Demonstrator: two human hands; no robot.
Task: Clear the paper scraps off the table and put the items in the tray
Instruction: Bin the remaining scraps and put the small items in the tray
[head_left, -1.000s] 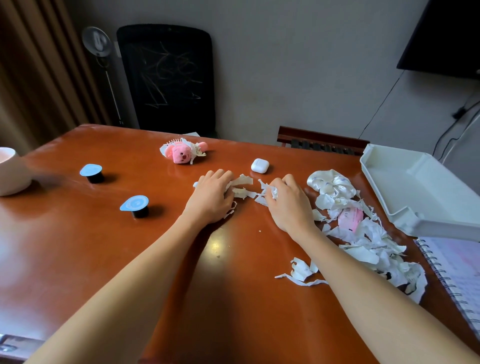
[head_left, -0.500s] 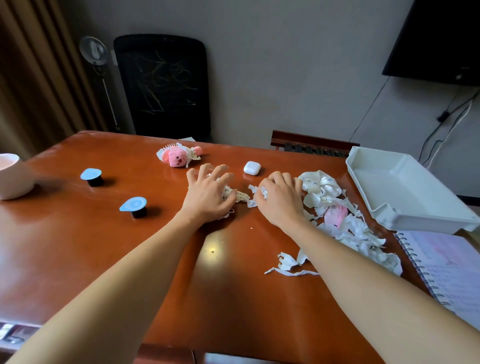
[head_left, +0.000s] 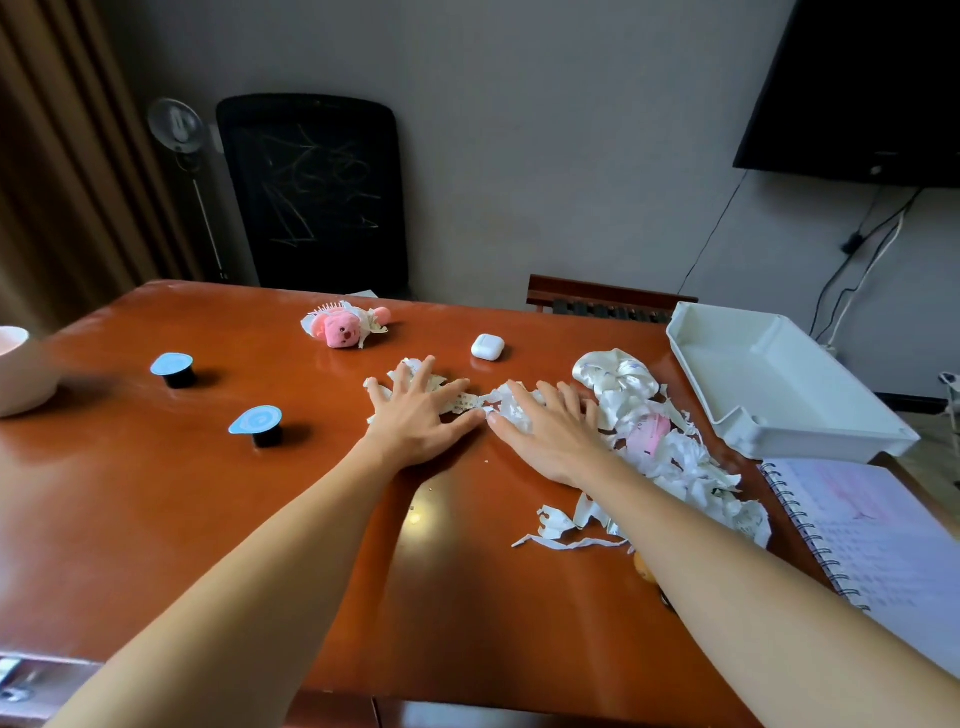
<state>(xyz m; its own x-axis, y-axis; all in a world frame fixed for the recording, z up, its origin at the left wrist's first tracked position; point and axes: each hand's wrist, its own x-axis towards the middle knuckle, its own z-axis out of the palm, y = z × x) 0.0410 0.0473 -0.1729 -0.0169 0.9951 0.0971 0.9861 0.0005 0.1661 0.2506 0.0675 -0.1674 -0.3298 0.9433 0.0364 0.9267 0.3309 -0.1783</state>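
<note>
A: Far left of the worktop (head_left: 156, 493)?
B: A black pod (head_left: 174, 370) with a blue foil lid, a second pod (head_left: 260, 427) nearer. Further back, a pink plush toy (head_left: 340, 328) draped in a few shreds, then a white earbud case (head_left: 488, 346).
A: And the hands?
B: Left hand (head_left: 415, 418) flat, fingers spread wide, pressing torn white scraps (head_left: 460, 402). Right hand (head_left: 550, 439) just beside it, fingers straight and nearly side by side, flat on paper too.
A: Rest of the paper?
B: A crumpled, shredded white heap (head_left: 680, 467) right of that hand, something pink half buried. White tray (head_left: 800, 439) beyond, at the right edge.
</note>
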